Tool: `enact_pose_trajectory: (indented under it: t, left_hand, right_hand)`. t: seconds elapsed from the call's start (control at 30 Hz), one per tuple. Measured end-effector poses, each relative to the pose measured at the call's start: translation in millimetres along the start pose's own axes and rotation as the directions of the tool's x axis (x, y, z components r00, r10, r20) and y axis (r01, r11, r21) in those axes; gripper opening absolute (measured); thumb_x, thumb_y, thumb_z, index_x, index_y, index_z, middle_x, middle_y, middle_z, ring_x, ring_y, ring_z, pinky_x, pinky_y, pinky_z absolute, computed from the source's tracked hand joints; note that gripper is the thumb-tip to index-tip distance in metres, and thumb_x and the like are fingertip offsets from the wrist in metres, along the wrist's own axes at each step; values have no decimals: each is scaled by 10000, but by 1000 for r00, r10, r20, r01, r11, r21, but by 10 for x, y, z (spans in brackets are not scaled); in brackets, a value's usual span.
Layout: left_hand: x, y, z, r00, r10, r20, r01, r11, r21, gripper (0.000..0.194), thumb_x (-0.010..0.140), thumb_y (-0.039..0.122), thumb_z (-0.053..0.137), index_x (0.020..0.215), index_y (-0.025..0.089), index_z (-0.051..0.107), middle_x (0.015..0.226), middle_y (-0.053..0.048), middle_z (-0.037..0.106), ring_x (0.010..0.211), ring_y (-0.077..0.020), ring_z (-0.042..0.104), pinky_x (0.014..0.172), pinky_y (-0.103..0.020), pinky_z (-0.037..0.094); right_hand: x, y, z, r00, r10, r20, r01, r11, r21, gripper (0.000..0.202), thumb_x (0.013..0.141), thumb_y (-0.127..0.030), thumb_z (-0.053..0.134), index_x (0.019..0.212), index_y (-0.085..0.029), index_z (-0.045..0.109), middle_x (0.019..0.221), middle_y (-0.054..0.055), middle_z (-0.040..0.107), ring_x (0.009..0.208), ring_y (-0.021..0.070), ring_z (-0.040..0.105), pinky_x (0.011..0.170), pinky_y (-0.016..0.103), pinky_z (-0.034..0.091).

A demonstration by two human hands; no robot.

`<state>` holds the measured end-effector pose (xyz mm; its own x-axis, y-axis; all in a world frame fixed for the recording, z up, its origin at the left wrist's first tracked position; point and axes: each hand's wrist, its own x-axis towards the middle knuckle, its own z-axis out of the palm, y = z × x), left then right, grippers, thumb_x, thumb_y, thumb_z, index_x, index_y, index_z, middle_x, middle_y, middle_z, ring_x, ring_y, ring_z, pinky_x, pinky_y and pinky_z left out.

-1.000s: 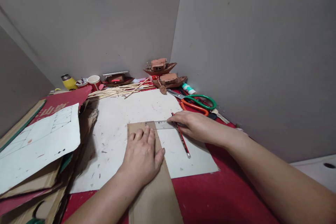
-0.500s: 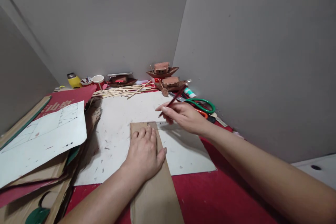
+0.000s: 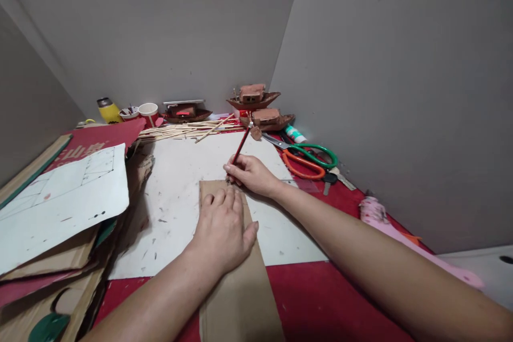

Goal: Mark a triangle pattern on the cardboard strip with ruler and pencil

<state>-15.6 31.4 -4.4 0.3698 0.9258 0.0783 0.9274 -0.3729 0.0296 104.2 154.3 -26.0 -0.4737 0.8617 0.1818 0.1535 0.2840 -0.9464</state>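
Observation:
My left hand [image 3: 224,230] lies flat, palm down, on a long brown cardboard strip [image 3: 240,302], fingers stretched toward its far end. My right hand [image 3: 256,175] is closed round a dark red pencil [image 3: 241,144], whose upper end leans slightly right. The pencil's lower end is at the strip's far edge, just beyond my left fingertips; its tip is hidden by the fingers. A clear ruler [image 3: 308,186] shows partly to the right of my right hand. Under the strip's far part is a marked white sheet [image 3: 176,171].
Scissors with green and orange handles [image 3: 316,154] lie right of the sheet, near keys [image 3: 343,179]. Behind are thin wooden sticks [image 3: 180,131], brown model boats [image 3: 253,97], paper cups [image 3: 148,112] and a yellow bottle [image 3: 109,112]. Stacked cardboard [image 3: 80,262] with a drawn sheet [image 3: 72,197] fills the left.
My right hand has moved left and down, bringing the pencil from above the sheet to the strip's far edge. My left hand stays on the strip. The view has shifted slightly.

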Motion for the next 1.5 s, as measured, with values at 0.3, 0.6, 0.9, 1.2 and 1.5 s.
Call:
enact_pose_trajectory:
  t: [0.3, 0.6, 0.9, 1.2, 1.5]
  left_hand:
    - [-2, -3, 13, 1000, 12, -27, -11, 1000, 20, 679, 951, 477, 408, 1438, 6, 454, 1419, -222, 542, 1215, -375, 500, 1001, -525, 398]
    - [-2, 3, -13, 1000, -4, -27, 3, 1000, -4, 673, 948, 469, 428, 1425, -4, 471, 1368, -229, 578, 1197, -382, 504, 998, -532, 399]
    - [-8, 6, -1, 999, 5, -32, -4, 1000, 24, 674, 948, 476, 424, 1428, 5, 470, 1422, -219, 541, 1198, -375, 503, 998, -527, 398]
    - [-8, 6, 12, 1000, 5, -17, -5, 1000, 12, 679, 952, 480, 404, 1430, 2, 464, 1403, -228, 555, 1223, -379, 494, 1004, -524, 388]
    - [-20, -10, 9, 999, 15, -30, -14, 1000, 15, 667, 956, 480, 398, 1426, 12, 472, 1445, -236, 514, 1250, -381, 493, 1001, -517, 392]
  right_hand:
    - [25, -10, -13, 994, -107, 6, 106, 984, -143, 167, 862, -322, 536, 756, -193, 541, 624, -30, 556, 593, 131, 518, 614, 263, 426]
    - [32, -61, 17, 990, -140, 34, 144, 954, -261, 115, 859, -243, 522, 753, -200, 526, 651, -7, 592, 624, 156, 544, 655, 282, 426]
    - [29, -10, 0, 983, -179, -39, 164, 953, -256, 140, 868, -277, 508, 747, -206, 517, 639, -15, 559, 617, 150, 510, 649, 281, 418]
    - [2, -5, 0, 982, -188, -5, 181, 952, -245, 145, 861, -284, 534, 746, -197, 543, 633, -16, 585, 607, 145, 542, 632, 271, 438]
    - [-48, -129, -27, 973, -188, -137, 136, 938, -319, 288, 983, -418, 350, 925, -196, 524, 721, 15, 627, 547, 134, 561, 552, 252, 460]
